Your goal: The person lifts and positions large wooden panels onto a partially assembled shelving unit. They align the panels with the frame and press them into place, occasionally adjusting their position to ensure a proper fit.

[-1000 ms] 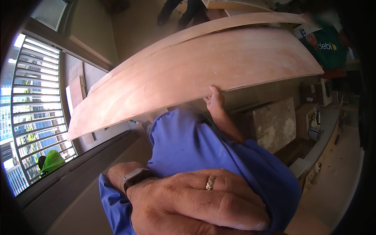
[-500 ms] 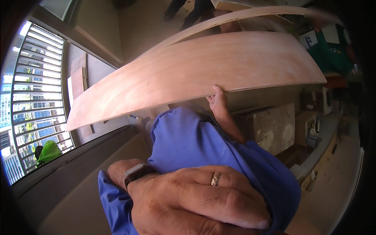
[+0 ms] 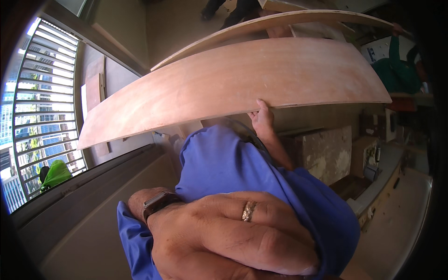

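A long, pale plywood board [image 3: 224, 79] spans the view, its broad face toward me. My right hand [image 3: 263, 116] pinches its near edge, thumb over the face and the other fingers mostly hidden behind. Close in front of me is my left hand [image 3: 233, 228], with a watch [image 3: 161, 203] on the wrist and a ring [image 3: 248, 211] on one finger. Its fingers are bent and pressed together; the fingertips, and anything in them, are hidden. Blue cloth of my clothing [image 3: 224, 158] lies between the hands.
Behind the board is a second long curved board [image 3: 280, 20]; a co-worker in a green sleeve [image 3: 395, 70] has a hand at its right end. Another person's legs [image 3: 238, 14] stand beyond. Left is a barred window [image 3: 46, 102] with a green bag [image 3: 57, 175]; right, a worn panel [image 3: 326, 149].
The second board's right end and the co-worker's hand have shifted right and slightly down. My left hand has moved a little left; my right hand keeps its hold, nearly still.
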Demonstrator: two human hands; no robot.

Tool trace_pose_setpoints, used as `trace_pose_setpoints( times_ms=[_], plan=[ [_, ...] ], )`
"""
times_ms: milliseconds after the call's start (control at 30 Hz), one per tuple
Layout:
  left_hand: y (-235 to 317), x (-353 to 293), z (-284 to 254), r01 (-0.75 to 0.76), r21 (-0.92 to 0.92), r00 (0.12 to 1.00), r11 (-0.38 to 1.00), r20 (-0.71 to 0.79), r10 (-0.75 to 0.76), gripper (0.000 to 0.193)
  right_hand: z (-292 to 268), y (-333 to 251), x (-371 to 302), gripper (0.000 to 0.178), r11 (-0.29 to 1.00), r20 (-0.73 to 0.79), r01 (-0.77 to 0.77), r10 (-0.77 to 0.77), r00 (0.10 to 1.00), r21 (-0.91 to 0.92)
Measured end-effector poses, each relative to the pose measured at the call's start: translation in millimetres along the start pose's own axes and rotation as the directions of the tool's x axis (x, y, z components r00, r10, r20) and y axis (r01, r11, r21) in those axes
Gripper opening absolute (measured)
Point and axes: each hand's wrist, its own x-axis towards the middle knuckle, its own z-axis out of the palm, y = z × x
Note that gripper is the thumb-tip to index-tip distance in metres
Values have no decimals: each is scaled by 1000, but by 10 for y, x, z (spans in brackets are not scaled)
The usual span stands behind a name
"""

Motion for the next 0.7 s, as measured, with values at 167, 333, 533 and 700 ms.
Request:
trace_pose_setpoints(
  times_ms=[167, 333, 533, 700],
  plan=[
    [331, -212, -55, 384, 142, 923, 913, -104, -372, 32, 15, -17, -33, 32, 999, -30, -26, 26, 999, -24],
    [191, 124, -105, 226, 2, 974, 974, 34, -226, 19, -12, 20, -11, 31, 1000, -47, -16, 15, 999, -19],
    [-62, 112, -29, -50, -29, 999, 998, -11, 50, 14, -49, 16, 29, 32, 999, -30, -15, 14, 999, -29],
    [103, 102, -13, 111, -18, 994, 994, 19, -110, 17, -39, 43, 42, 33, 1000, -24, -12, 12, 1000, -22]
  ],
)
